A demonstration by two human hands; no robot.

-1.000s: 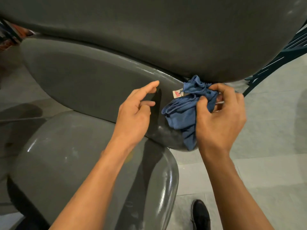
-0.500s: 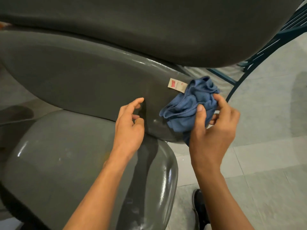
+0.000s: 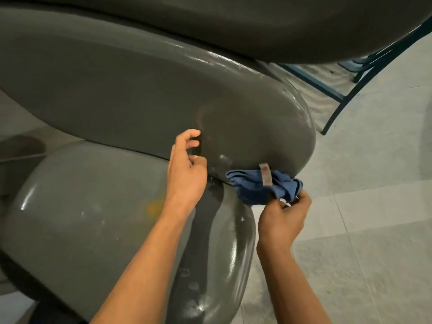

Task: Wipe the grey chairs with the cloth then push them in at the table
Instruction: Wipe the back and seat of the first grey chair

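Observation:
A grey chair fills the view: its glossy backrest [image 3: 140,101] crosses the middle and its seat [image 3: 93,218] lies below. My right hand [image 3: 284,217] grips a bunched blue cloth [image 3: 254,187] with a small label against the lower right edge of the backrest. My left hand [image 3: 188,170] hovers beside the backrest's lower edge, fingers loosely curled, holding nothing; I cannot tell whether it touches the chair. A second dark grey curved surface [image 3: 233,26] spans the top.
Pale tiled floor [image 3: 374,230] lies to the right. Dark teal metal chair legs [image 3: 336,108] stand at the upper right. A grey floor area shows at the far left, behind the chair.
My right hand has carried the cloth down along the backrest's right end to its lower edge. My left hand has stayed beside the lower edge, its fingers curling in a little.

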